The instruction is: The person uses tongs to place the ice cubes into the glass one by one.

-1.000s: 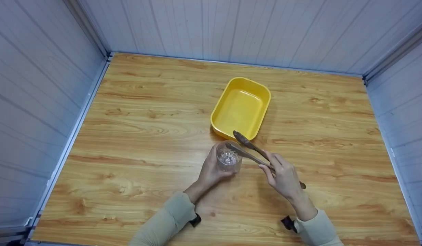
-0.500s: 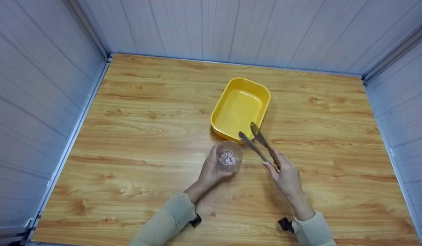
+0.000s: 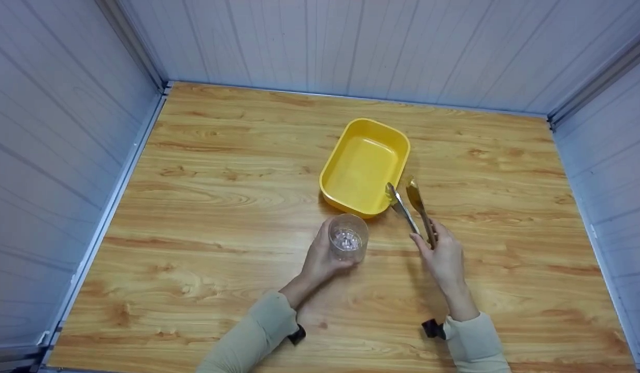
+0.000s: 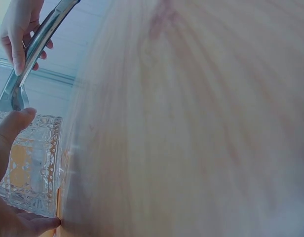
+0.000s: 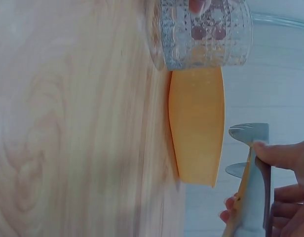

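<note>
In the head view my left hand [image 3: 317, 259] is wrapped round a clear patterned glass [image 3: 348, 235], which stands upright on the table. The left wrist view shows the thumb on one side of this glass [image 4: 41, 168] and fingers on the other. My right hand [image 3: 446, 256] grips metal tongs [image 3: 414, 197] above the table, right of the glass. Their tips are spread apart with nothing between them. One tip overlaps the near right corner of the yellow container [image 3: 364, 166] in the head view. In the right wrist view the thumb lies along one arm of the tongs [image 5: 250, 207].
The yellow rectangular container sits just beyond the glass, its inside bare. Wood-grain table [image 3: 221, 207] surrounds it. Pale panels stand along the back [image 3: 320, 46], left [image 3: 55, 155] and right [image 3: 610, 171] sides.
The tongs have swung from over the glass to the right, past the container's near corner, and now point more directly away. The left hand and glass have stayed in place.
</note>
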The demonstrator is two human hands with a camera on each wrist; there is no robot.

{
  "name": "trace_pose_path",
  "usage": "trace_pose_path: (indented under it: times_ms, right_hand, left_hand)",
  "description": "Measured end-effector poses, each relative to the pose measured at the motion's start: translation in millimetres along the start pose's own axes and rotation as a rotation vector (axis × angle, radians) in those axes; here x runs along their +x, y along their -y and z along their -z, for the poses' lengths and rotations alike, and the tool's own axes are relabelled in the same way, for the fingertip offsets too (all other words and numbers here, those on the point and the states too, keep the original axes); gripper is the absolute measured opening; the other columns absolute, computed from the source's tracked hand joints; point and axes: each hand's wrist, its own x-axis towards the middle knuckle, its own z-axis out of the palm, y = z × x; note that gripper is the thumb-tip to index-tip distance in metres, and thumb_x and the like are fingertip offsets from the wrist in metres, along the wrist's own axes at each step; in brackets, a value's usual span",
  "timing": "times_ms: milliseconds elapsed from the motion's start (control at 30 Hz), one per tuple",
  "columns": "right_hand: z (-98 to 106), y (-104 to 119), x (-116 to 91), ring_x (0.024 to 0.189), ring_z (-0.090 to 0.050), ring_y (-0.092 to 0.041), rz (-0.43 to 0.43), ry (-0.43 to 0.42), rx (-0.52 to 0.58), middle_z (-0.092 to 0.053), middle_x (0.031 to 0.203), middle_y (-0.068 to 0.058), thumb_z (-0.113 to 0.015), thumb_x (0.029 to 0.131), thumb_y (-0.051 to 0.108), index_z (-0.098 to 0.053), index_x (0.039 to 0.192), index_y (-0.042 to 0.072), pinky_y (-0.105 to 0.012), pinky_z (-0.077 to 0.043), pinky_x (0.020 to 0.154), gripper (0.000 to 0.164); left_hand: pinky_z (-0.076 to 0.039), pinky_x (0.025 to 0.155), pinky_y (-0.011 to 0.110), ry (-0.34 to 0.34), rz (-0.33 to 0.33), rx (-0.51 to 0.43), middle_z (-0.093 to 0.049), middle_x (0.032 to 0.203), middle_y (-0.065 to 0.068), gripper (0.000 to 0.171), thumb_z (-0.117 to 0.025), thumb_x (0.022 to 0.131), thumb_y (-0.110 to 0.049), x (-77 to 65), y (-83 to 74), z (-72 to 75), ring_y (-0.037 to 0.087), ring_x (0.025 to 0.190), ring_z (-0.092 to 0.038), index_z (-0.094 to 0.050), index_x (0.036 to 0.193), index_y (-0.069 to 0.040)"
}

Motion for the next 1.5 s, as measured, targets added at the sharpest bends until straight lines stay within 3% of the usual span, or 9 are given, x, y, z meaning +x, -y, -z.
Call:
trace_pose_path:
  times_ms: [267, 500, 600, 733, 900, 1267, 1500]
  right_hand:
    - [2.4, -8.9, 15.1, 0.046, -0.046, -0.019, -0.121, 0.029, -0.059, -0.057, 0.069, -0.017, -0.069, 0.076, 0.018, -0.057, 0.104, -0.011, -0.027, -0.036, 0.038, 0.043]
    - [0.3, -20.4, 26.5, 0.041, -0.034, -0.016, -0.167, 0.032, -0.124, -0.046, 0.056, -0.010, -0.067, 0.078, 0.019, -0.058, 0.089, -0.008, -0.027, -0.027, 0.035, 0.031]
    - [-0.8, -25.8, 30.8, 0.038, -0.038, -0.019, -0.177, 0.056, -0.161, -0.051, 0.057, -0.016, -0.066, 0.079, 0.021, -0.057, 0.098, -0.013, -0.031, -0.032, 0.034, 0.040]
    - [-2.7, -32.1, 37.1, 0.047, -0.052, -0.031, -0.201, 0.075, -0.216, -0.057, 0.068, -0.028, -0.064, 0.080, 0.022, -0.052, 0.106, -0.018, -0.041, -0.043, 0.041, 0.049]
    - [-7.7, -38.0, 45.0, 0.055, -0.056, -0.035, -0.230, 0.087, -0.252, -0.058, 0.073, -0.030, -0.063, 0.081, 0.022, -0.055, 0.098, -0.018, -0.045, -0.046, 0.045, 0.044]
    - [-15.4, -44.4, 59.4, 0.066, -0.058, -0.041, -0.349, 0.201, -0.252, -0.057, 0.077, -0.030, -0.057, 0.085, 0.025, -0.050, 0.097, -0.016, -0.047, -0.048, 0.052, 0.043]
    - [-18.3, -46.9, 63.3, 0.066, -0.057, -0.043, -0.368, 0.190, -0.240, -0.056, 0.079, -0.032, -0.061, 0.083, 0.028, -0.046, 0.101, -0.015, -0.048, -0.046, 0.053, 0.049]
  left_hand:
    - [-0.034, 0.096, 0.038, 0.020, 0.031, 0.074, -0.042, 0.126, 0.012, 0.102, -0.083, 0.052, -0.025, 0.0, -2.3, 1.4, 0.024, 0.116, -0.041, -0.025, 0.132, 0.000]
    - [-0.034, 0.096, 0.038, 0.016, 0.027, 0.040, -0.042, 0.127, 0.010, 0.101, -0.083, 0.052, -0.025, -0.6, -2.3, 1.0, 0.022, 0.116, -0.041, -0.026, 0.133, -0.002]
    - [-0.034, 0.096, 0.038, 0.011, 0.018, 0.037, -0.043, 0.126, 0.010, 0.101, -0.083, 0.052, -0.026, -0.3, -2.1, 0.9, 0.022, 0.116, -0.041, -0.027, 0.133, -0.003]
    - [-0.034, 0.096, 0.037, 0.007, 0.009, 0.039, -0.043, 0.126, 0.010, 0.101, -0.084, 0.052, -0.027, 0.2, -1.6, 0.9, 0.022, 0.115, -0.041, -0.027, 0.132, -0.004]
    - [-0.034, 0.096, 0.037, 0.013, 0.019, 0.050, -0.043, 0.126, 0.010, 0.102, -0.084, 0.052, -0.028, 0.3, -2.0, 2.1, 0.022, 0.115, -0.041, -0.027, 0.132, -0.004]
    - [-0.037, 0.093, 0.038, 0.060, 0.052, 0.030, -0.045, 0.122, 0.008, 0.096, -0.084, 0.053, -0.025, 3.9, -3.8, 5.1, 0.021, 0.112, -0.044, -0.029, 0.130, -0.010]
    - [-0.037, 0.094, 0.038, 0.067, 0.077, 0.068, -0.045, 0.123, 0.008, 0.098, -0.084, 0.052, -0.029, 5.5, -6.0, 6.7, 0.021, 0.113, -0.043, -0.029, 0.131, -0.011]
